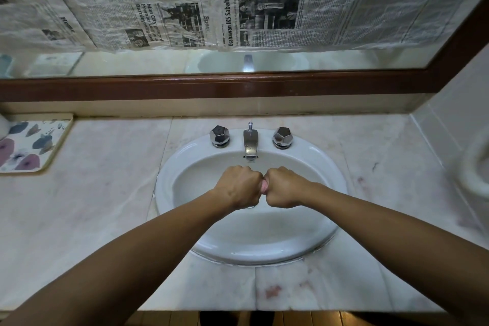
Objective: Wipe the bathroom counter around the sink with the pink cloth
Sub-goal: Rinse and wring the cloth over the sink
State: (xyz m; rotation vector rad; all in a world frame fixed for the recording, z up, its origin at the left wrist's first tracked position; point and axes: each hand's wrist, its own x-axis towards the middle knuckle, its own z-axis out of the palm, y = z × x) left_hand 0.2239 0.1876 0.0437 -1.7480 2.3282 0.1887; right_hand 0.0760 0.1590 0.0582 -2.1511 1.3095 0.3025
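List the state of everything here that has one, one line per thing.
left hand: closed in a fist on the pink cloth, over the basin.
right hand: closed on the same cloth, against the left.
pink cloth: bunched between the fists, almost hidden.
faucet: no stream visible.
sink: holds no pooled water.
counter: bears reddish marks near the front edge.
mirror: mostly covered by newspaper.
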